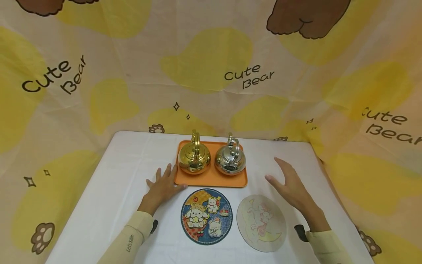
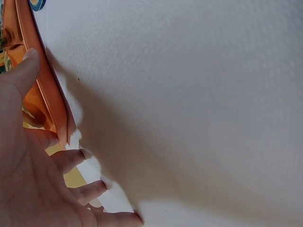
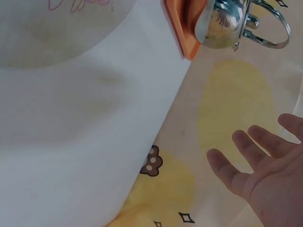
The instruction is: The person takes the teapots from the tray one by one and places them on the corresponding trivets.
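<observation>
An orange tray (image 1: 211, 179) lies toward the back of the table, bearing a gold teapot (image 1: 194, 157) on its left and a silver teapot (image 1: 230, 160) on its right. My left hand (image 1: 162, 187) has its fingers spread at the tray's left edge; in the left wrist view the thumb and index finger are against the orange rim (image 2: 49, 90). Over the right side of the table, my right hand (image 1: 293, 187) is raised with fingers extended, apart from the silver teapot, and holds nothing. The right wrist view shows its loosely spread fingers (image 3: 248, 149).
Two round mats lie in front of the tray: a blue patterned one (image 1: 206, 217) with cartoon animals and a pale one (image 1: 262, 223) to its right. A white cloth covers the table (image 1: 128, 161). Behind hangs a yellow and beige curtain (image 1: 204, 55) with bear prints.
</observation>
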A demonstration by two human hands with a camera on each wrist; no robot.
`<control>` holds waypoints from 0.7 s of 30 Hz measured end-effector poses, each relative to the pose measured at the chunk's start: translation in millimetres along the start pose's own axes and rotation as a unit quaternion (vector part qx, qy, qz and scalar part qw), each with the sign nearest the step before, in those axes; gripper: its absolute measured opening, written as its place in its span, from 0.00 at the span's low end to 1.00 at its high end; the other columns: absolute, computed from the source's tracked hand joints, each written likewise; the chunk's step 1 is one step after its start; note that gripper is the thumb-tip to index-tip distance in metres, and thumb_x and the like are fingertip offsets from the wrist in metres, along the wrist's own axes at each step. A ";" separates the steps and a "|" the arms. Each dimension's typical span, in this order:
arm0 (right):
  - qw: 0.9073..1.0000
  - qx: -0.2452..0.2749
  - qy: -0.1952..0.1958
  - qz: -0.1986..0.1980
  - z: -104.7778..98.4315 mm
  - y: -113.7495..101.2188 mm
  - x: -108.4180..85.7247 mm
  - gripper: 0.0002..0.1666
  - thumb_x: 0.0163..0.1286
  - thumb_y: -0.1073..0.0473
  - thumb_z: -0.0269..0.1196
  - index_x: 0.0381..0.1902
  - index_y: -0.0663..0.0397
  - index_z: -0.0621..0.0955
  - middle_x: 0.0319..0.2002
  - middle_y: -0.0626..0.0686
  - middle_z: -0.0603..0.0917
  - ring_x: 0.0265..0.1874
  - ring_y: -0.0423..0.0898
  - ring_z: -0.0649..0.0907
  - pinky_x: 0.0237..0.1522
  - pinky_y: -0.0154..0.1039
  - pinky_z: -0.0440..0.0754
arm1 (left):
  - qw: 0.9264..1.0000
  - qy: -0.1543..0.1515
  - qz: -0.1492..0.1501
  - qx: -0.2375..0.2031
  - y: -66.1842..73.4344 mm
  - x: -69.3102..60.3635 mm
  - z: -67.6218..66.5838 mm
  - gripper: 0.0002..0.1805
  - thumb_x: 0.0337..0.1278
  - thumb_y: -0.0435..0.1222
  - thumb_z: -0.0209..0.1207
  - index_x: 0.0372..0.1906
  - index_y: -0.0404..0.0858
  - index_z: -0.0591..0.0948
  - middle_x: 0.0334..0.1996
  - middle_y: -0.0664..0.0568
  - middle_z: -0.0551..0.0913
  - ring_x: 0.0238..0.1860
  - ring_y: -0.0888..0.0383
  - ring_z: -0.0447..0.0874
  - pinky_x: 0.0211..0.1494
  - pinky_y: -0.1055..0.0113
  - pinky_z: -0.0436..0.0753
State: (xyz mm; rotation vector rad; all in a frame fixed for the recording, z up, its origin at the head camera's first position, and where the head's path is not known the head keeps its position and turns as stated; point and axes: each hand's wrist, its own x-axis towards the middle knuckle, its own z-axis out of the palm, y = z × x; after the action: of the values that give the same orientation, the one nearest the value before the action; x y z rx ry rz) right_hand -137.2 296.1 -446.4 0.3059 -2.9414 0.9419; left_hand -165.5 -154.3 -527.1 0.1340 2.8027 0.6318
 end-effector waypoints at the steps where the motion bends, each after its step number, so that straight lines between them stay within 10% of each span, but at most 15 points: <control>1: 1.000 0.005 0.003 -0.003 1.0 -1.1 0.4 0.50 0.77 0.41 0.64 0.83 0.59 0.60 0.81 0.68 0.61 0.78 0.72 0.62 0.74 0.77 0.59 | 1.000 -0.002 -0.002 -0.001 -0.3 0.1 0.1 0.54 0.71 0.63 0.59 0.87 0.38 0.50 0.86 0.34 0.45 0.82 0.20 0.37 0.66 0.10 0.42; 21: 0.998 0.054 0.003 -0.011 17.5 -29.5 4.8 0.45 0.79 0.41 0.63 0.84 0.52 0.62 0.80 0.65 0.65 0.76 0.67 0.69 0.69 0.71 0.73 | 1.000 0.005 0.002 -0.002 -2.5 0.5 1.5 0.54 0.71 0.63 0.59 0.86 0.38 0.51 0.85 0.33 0.47 0.81 0.19 0.39 0.66 0.10 0.43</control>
State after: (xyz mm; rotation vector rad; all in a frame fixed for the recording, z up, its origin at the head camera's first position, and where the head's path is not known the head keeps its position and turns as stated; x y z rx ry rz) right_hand -135.6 261.7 -443.3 0.3373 -2.8809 1.0978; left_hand -165.6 -155.9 -529.7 0.1359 2.8121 0.6401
